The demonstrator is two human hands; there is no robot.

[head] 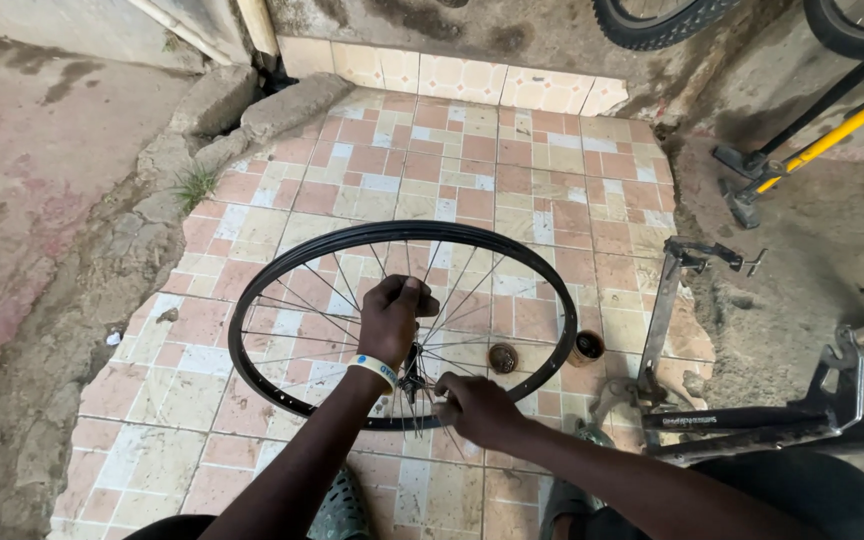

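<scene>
Holding the wheel: two bare hands work on a black bicycle wheel [402,325] that has thin spokes and no tyre.
Right hand: the right hand [474,408] is nearest to us, low by the rim. Its fingers are curled in by the spokes near the hub; I cannot tell just what they pinch.
Left hand: the left hand [390,318] is a bit farther, above the hub [415,380]. Its fingers are closed in a fist around something in the middle of the wheel. It wears a white wristband [376,370].
Where the wheel is: it is over the tiled floor [472,170], tipped a bit, in front of the person.
Small cups: two small round pots [544,352] sit on the tiles, by the wheel's right side.
Right side: a grey metal bike frame part [752,420] lies close.
Far away: a yellow and black bike stand [812,140] and two black tyres [652,20] are at the top.
</scene>
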